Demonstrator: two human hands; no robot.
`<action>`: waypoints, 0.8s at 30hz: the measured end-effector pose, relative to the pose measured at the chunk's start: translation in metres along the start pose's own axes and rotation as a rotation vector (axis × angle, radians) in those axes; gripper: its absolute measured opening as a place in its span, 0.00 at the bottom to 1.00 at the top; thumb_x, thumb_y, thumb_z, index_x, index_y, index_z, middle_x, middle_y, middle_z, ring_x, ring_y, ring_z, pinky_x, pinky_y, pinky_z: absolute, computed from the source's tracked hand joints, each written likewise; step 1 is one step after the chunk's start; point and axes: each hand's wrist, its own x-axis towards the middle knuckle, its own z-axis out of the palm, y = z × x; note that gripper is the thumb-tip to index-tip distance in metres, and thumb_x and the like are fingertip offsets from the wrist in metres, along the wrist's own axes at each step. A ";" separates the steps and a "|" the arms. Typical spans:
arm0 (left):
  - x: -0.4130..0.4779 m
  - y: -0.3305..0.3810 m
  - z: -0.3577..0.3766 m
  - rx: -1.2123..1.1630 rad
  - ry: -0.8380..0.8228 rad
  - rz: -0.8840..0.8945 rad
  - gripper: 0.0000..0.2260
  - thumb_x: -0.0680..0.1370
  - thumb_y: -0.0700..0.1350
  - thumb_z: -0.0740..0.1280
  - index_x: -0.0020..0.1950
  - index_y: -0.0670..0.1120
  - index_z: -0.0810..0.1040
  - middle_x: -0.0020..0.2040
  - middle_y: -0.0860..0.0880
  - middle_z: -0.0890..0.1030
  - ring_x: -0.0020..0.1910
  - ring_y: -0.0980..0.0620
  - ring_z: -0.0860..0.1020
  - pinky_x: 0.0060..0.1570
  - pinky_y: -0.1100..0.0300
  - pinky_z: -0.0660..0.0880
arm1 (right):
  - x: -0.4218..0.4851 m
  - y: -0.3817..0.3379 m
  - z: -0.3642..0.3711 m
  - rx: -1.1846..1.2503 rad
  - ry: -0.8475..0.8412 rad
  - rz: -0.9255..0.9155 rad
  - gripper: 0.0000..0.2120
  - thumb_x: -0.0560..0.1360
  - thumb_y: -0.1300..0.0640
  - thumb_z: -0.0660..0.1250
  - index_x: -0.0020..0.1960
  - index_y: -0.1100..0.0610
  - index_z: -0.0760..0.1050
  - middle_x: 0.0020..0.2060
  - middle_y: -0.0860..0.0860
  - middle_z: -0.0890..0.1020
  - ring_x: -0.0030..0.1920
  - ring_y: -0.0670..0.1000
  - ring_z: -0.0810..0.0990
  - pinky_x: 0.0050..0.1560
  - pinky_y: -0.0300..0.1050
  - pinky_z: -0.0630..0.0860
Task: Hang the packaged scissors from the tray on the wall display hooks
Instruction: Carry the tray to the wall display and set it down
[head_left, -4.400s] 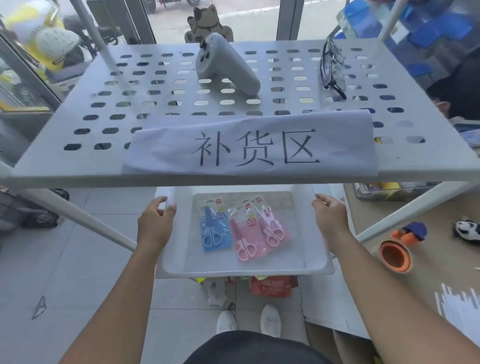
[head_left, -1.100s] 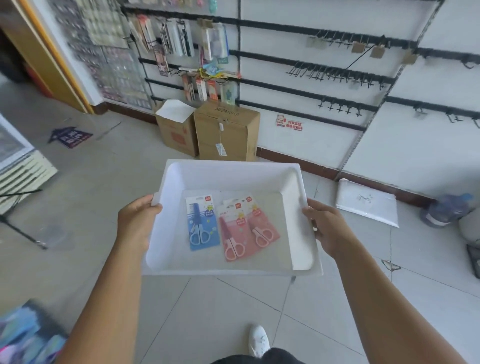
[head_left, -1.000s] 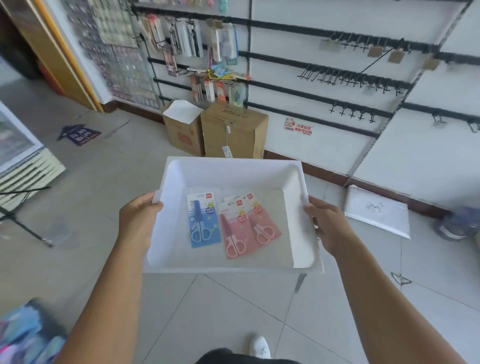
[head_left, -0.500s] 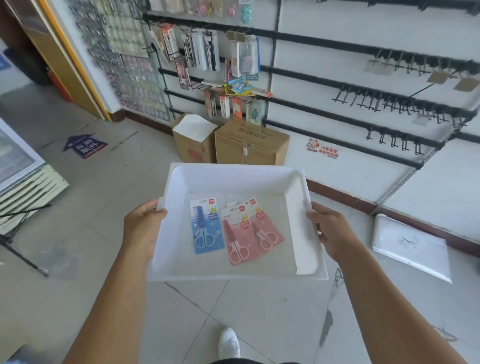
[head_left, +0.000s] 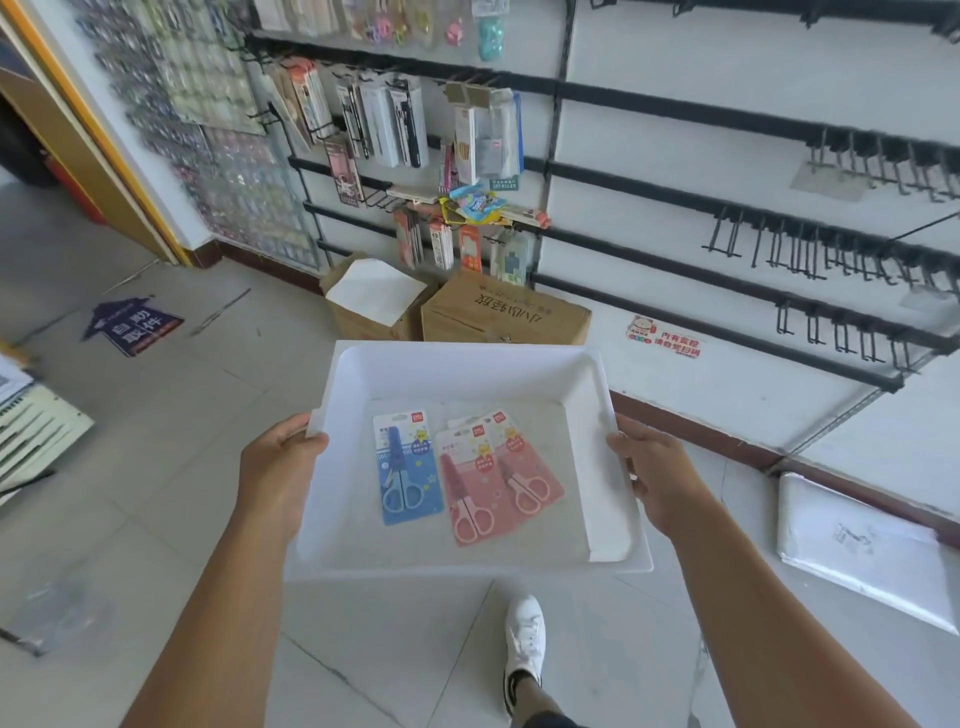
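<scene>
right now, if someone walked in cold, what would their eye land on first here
First the white tray held level in the middle of the view, with the left hand and right hand each gripping a side rim. Inside lie one blue scissors pack and two overlapping pink scissors packs. Beyond it, the wall's black hooks stand bare at right, while stationery crowds the left.

A: Any words u can read?
B: Cardboard box (head_left: 504, 312) says 小心轻放, upside down. Red wall sticker (head_left: 665, 339) says 内有监控 请看..., rest blurry.
A: Floor?
B: Blue arrow floor sticker (head_left: 132, 325) says 自助取件, upside down too.
A: Scissors packs?
B: Red logo tags, print too small 2 read.
</scene>
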 end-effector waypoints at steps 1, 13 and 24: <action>0.013 0.005 0.010 0.001 0.001 -0.003 0.16 0.77 0.32 0.66 0.63 0.45 0.80 0.47 0.46 0.83 0.49 0.41 0.82 0.56 0.48 0.78 | 0.018 -0.007 0.002 0.007 -0.001 0.003 0.16 0.80 0.65 0.61 0.56 0.50 0.84 0.49 0.50 0.86 0.48 0.53 0.81 0.50 0.51 0.74; 0.152 0.089 0.108 0.054 0.050 -0.009 0.14 0.76 0.34 0.67 0.57 0.48 0.82 0.52 0.44 0.85 0.51 0.42 0.83 0.55 0.49 0.79 | 0.206 -0.099 0.026 0.002 -0.027 0.034 0.16 0.78 0.64 0.63 0.61 0.52 0.83 0.56 0.53 0.85 0.52 0.56 0.81 0.50 0.50 0.75; 0.332 0.141 0.186 0.103 -0.093 -0.031 0.14 0.77 0.35 0.67 0.57 0.51 0.81 0.48 0.49 0.84 0.47 0.47 0.83 0.49 0.53 0.79 | 0.339 -0.139 0.071 0.062 0.136 0.078 0.16 0.79 0.63 0.64 0.63 0.52 0.82 0.56 0.53 0.85 0.59 0.59 0.81 0.60 0.56 0.77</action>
